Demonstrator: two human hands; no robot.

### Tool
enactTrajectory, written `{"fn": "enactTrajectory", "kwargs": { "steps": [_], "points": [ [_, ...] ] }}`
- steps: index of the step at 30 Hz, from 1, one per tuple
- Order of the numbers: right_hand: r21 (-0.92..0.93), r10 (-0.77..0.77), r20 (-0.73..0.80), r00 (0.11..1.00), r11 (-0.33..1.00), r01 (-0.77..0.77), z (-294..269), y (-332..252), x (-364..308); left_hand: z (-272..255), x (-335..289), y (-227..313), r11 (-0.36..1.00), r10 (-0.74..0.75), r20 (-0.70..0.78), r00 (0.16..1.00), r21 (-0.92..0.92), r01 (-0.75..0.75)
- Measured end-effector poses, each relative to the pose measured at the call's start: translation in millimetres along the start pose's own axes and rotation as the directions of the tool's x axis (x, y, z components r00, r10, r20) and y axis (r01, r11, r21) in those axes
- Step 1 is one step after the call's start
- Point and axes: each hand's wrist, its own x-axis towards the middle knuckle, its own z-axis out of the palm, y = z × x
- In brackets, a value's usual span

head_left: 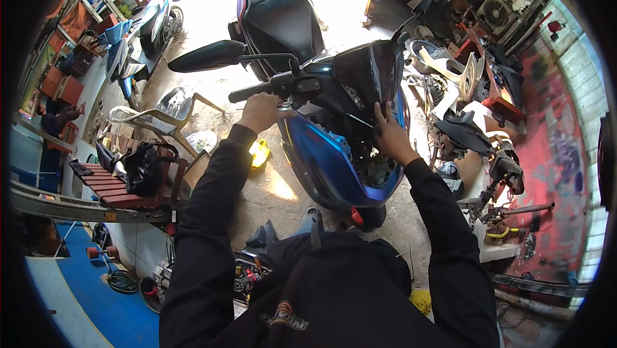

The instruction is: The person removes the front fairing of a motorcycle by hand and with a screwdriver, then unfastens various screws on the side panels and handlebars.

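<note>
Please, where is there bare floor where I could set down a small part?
Bare floor lies between the blue motorbike and the red bench, beside the yellow item. Another patch lies between the parked motorbike and the black seat. Right of the blue motorbike, loose parts crowd toward the red wall.

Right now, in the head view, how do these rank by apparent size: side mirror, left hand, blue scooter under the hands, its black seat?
1. Blue scooter
2. Black seat
Unsure: side mirror and left hand look too alike to rank; both are smallest.
</note>
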Motion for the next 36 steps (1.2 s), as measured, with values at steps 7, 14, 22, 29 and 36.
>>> {"fn": "enactTrajectory", "kwargs": {
  "steps": [7,14,22,29,36],
  "points": [
    [0.109,0.105,-0.129,0.986,0.99,-0.091,1.0,36.4,10.7,8.0,-2.4,48.5,0.987,0.159,0.055,0.986,0.028,-0.161],
    [0.912,0.429,0.391,0.815,-0.298,-0.281,8.5,-48.8,40.6,10.3,-14.8,81.7,0.988,0.106,-0.115,0.988,-0.097,-0.117],
    [0.925,0.72,0.367,0.589,-0.349,-0.15,8.7,-81.1,66.7,6.1,-19.0,66.3,0.99,0.078,-0.07,0.995,-0.115,-0.086],
    [0.937,0.671,0.339,0.659,-0.306,-0.171,11.8,-67.7,60.2,13.6,-14.0,63.9,0.975,0.146,-0.196,0.97,-0.139,-0.175],
    [0.912,0.629,0.396,0.669,-0.356,-0.205,16.1,-62.7,64.0,8.4,-15.8,64.7,0.984,0.122,-0.153,0.981,-0.107,-0.139]
  ]
}}
